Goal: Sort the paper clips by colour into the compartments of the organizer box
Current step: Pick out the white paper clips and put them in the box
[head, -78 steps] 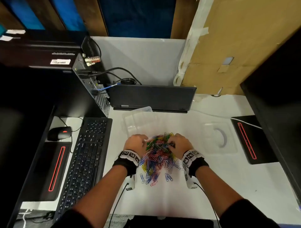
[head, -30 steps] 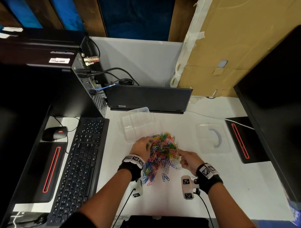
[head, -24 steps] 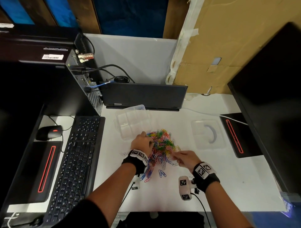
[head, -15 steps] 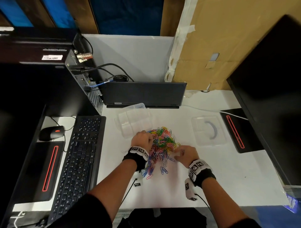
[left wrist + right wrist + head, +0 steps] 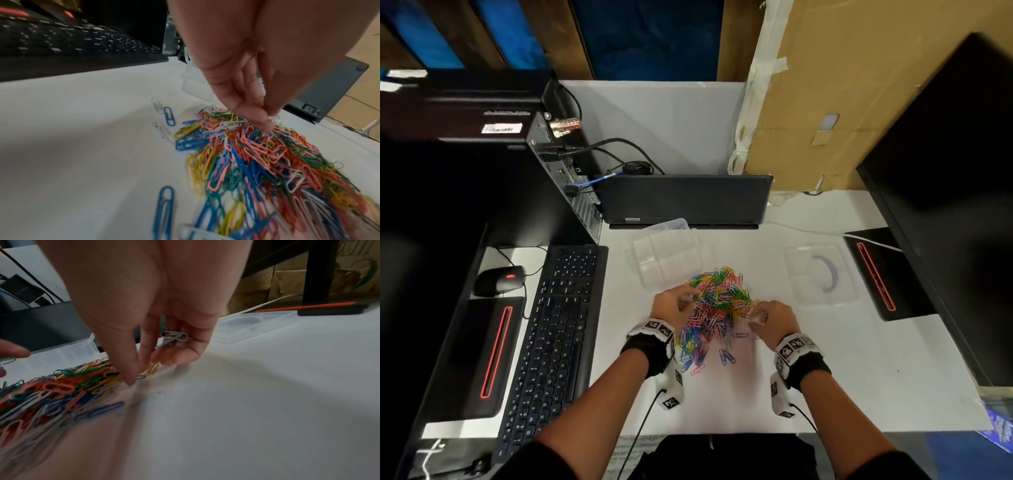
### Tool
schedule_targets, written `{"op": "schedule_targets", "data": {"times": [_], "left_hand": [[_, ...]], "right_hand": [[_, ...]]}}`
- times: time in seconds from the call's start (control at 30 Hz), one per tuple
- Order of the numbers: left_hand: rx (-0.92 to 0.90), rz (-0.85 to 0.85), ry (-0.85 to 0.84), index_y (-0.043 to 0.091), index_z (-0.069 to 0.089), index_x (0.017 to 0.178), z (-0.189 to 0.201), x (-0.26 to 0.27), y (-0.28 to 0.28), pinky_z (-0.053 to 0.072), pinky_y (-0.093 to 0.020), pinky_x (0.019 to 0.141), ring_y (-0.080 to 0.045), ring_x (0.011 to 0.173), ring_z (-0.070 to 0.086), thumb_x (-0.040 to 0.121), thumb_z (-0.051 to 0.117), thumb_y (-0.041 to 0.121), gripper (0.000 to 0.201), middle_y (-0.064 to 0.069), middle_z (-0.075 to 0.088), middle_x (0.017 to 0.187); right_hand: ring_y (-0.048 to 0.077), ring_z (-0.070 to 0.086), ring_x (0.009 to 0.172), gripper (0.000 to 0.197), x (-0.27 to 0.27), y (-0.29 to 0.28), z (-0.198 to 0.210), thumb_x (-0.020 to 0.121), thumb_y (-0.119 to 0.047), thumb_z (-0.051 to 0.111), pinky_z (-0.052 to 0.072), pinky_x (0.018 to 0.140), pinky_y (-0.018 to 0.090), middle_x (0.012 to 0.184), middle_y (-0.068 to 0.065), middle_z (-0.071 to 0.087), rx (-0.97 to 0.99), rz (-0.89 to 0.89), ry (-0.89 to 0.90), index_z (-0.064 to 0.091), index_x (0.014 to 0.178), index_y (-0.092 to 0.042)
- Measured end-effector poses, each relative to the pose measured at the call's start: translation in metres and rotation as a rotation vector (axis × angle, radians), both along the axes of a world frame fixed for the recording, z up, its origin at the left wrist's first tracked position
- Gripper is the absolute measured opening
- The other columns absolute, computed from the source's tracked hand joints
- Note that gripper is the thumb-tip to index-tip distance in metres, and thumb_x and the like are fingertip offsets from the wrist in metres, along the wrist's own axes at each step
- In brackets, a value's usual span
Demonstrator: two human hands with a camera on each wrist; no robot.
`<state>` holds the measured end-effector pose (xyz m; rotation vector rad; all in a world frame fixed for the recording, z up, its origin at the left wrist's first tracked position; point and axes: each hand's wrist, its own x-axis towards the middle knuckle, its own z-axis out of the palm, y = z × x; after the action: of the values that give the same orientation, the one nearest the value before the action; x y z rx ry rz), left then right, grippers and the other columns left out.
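Sitting mid-desk, paper clip pile is the landmark. Left of it: left hand, fingers pinched together on the pile's top. Organizer box just behind the pile. Right edge: right hand, fingers closed, pinching clips, grey clips held in the palm.

**An office workstation**

We see a white desk carrying a black keyboard, a mouse, a desktop computer with cables plugged in, a dark laptop and a large monitor. Taped cardboard stands behind.
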<state>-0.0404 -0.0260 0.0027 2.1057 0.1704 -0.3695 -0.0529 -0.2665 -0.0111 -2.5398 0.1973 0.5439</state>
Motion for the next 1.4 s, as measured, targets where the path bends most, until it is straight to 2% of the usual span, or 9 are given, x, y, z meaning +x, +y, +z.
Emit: {"op": "schedule_targets", "data": {"times": [0.17,0.27,0.37,0.5,0.73,0.87,1.0,1.17,1.4], "left_hand": [[-0.052,0.039,0.053,0.011,0.071,0.109,0.0,-0.006,-0.013,0.054,-0.014,0.072,-0.018,0.083,0.063,0.084,0.06,-0.01,0.034,-0.003,0.063,0.09],[-0.147,0.105,0.106,0.004,0.069,0.108,0.006,-0.01,-0.023,0.053,-0.011,0.061,-0.017,0.08,0.058,0.086,0.055,-0.016,0.033,-0.002,0.055,0.086],[-0.205,0.133,0.15,0.01,0.071,0.095,0.003,-0.01,-0.027,0.06,-0.028,0.068,-0.025,0.086,0.06,0.083,0.057,-0.017,0.033,-0.001,0.056,0.086],[-0.242,0.205,0.233,0.014,0.063,0.1,-0.003,-0.009,-0.027,0.055,-0.048,0.088,-0.028,0.081,0.064,0.084,0.054,-0.014,0.034,-0.006,0.057,0.076],[-0.298,0.259,0.154,0.012,0.056,0.117,0.003,-0.013,-0.034,0.049,-0.014,0.056,-0.016,0.071,0.054,0.083,0.049,-0.024,0.05,-0.011,0.06,0.082],[-0.193,0.202,0.108,0.022,0.071,0.097,-0.001,-0.008,-0.033,0.057,-0.029,0.072,-0.019,0.072,0.061,0.079,0.058,-0.018,0.046,-0.003,0.069,0.087],[-0.166,0.196,0.083,0.024,0.075,0.081,0.0,0.003,-0.038,0.054,-0.037,0.068,-0.016,0.065,0.058,0.083,0.051,-0.016,0.046,-0.005,0.068,0.08],[-0.082,0.079,0.098,0.028,0.071,0.102,-0.003,0.009,-0.035,0.039,-0.02,0.044,-0.008,0.054,0.05,0.081,0.051,-0.009,0.047,-0.001,0.066,0.103],[-0.211,0.065,0.071,0.024,0.075,0.092,-0.001,0.014,-0.031,0.055,-0.027,0.087,-0.014,0.087,0.07,0.081,0.072,0.002,0.025,0.004,0.074,0.089]], "right_hand": [[0.008,0.054,0.073,0.005,-0.002,-0.006,-0.003,0.083,-0.023,0.071,0.03,0.052,0.006,0.081,-0.007,0.062,-0.01,0.059,0.035,0.075,0.081,-0.022],[0.009,0.057,0.076,0.007,0.003,-0.011,-0.006,0.084,-0.02,0.072,0.037,0.059,0.01,0.081,-0.006,0.062,0.067,0.076,0.03,0.074,0.078,-0.018],[0.009,0.058,0.071,0.009,0.009,-0.024,-0.008,0.08,-0.016,0.075,0.044,0.066,0.016,0.077,-0.002,0.067,0.157,0.069,0.02,0.07,0.072,-0.014],[0.015,0.065,0.067,0.019,0.018,-0.033,-0.002,0.076,0.002,0.079,0.057,0.067,0.026,0.066,0.001,0.069,0.6,-0.126,0.162,0.067,0.065,-0.007],[0.019,0.055,0.063,0.028,0.027,-0.022,-0.001,0.09,0.009,0.056,0.052,0.057,0.024,0.074,0.013,0.062,1.195,-0.557,0.484,0.064,0.115,0.002],[0.017,0.055,0.067,0.016,0.025,-0.023,-0.003,0.089,-0.003,0.058,0.053,0.057,0.023,0.08,0.009,0.059,1.367,-0.658,0.675,0.065,0.103,-0.002],[0.015,0.059,0.067,0.016,0.023,-0.024,-0.001,0.091,-0.01,0.062,0.052,0.058,0.022,0.079,0.007,0.066,1.225,-0.523,0.599,0.068,0.102,0.001],[0.005,0.06,0.072,0.021,0.018,-0.035,-0.013,0.074,-0.021,0.085,0.044,0.064,0.011,0.087,-0.005,0.07,0.48,0.09,0.167,0.075,0.092,-0.018],[-0.008,0.056,0.057,0.022,0.011,-0.04,-0.02,0.061,-0.019,0.089,0.042,0.058,0.008,0.068,-0.014,0.065,0.29,0.275,0.093,0.073,0.07,-0.03]]}}
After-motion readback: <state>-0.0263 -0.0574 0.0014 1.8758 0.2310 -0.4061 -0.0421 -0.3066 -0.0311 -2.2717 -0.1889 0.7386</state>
